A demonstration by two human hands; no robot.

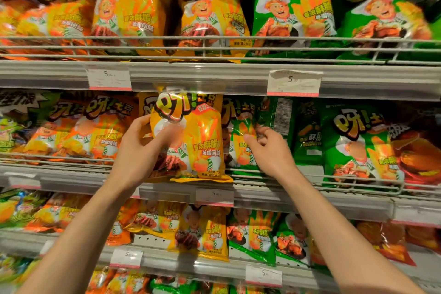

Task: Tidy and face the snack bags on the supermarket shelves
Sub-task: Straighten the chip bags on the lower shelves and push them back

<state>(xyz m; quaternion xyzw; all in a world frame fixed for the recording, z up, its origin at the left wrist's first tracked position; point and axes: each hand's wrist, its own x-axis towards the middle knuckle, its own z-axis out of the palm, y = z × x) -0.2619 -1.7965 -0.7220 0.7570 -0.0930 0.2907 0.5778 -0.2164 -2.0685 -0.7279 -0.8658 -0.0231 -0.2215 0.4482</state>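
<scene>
A yellow snack bag (pixel 198 136) stands upright at the front of the middle shelf, printed side out. My left hand (pixel 140 148) grips its left edge, thumb across the front. Right beside it a green snack bag (pixel 241 145) stands facing out, and my right hand (pixel 269 150) pinches its upper right edge with curled fingers. Just behind my right hand another green bag (pixel 279 117) shows its back panel with barcode text.
A wire rail (pixel 310 175) runs along the middle shelf front. Orange bags (pixel 95 133) fill the shelf's left, green and red bags (pixel 358 145) its right. The upper shelf (pixel 214 71) carries yellow and green bags and price tags; lower shelves hold more bags.
</scene>
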